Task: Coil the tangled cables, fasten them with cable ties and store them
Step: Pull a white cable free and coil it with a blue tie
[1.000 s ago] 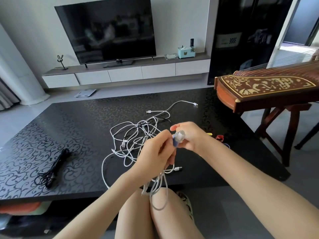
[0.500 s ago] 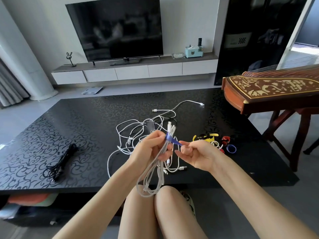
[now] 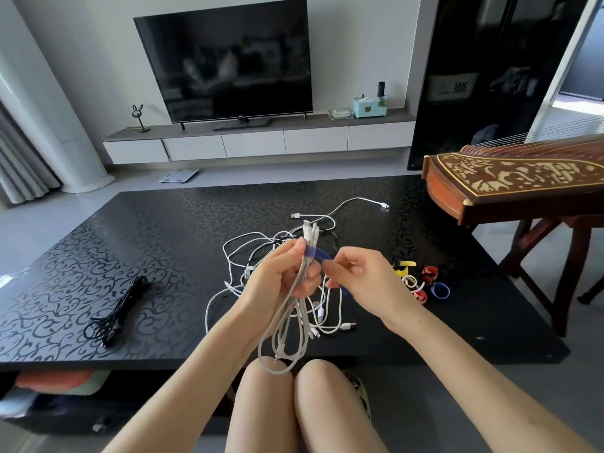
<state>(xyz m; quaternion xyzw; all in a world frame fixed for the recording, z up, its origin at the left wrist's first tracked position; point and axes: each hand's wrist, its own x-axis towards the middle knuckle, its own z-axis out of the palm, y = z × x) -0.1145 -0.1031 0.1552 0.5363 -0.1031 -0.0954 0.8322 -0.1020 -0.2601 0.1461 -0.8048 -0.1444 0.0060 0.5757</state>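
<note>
Right hand (image 3: pixel 362 279) has been brought in to the coil since half a second ago; the blue tie (image 3: pixel 315 253) tail is now pinched in its grip. One white coil (image 3: pixel 284 341) is clenched in the left hand (image 3: pixel 284 276) above the bench (image 3: pixel 163 230) edge, wrapped but not yet seen fastened. One black bundle (image 3: pixel 121 308) is already coiled. One white tangle (image 3: pixel 248 253) is left, cable count unclear. Five or six loose ties (image 3: pixel 421 282) are counted. Storing is judged undone.
</note>
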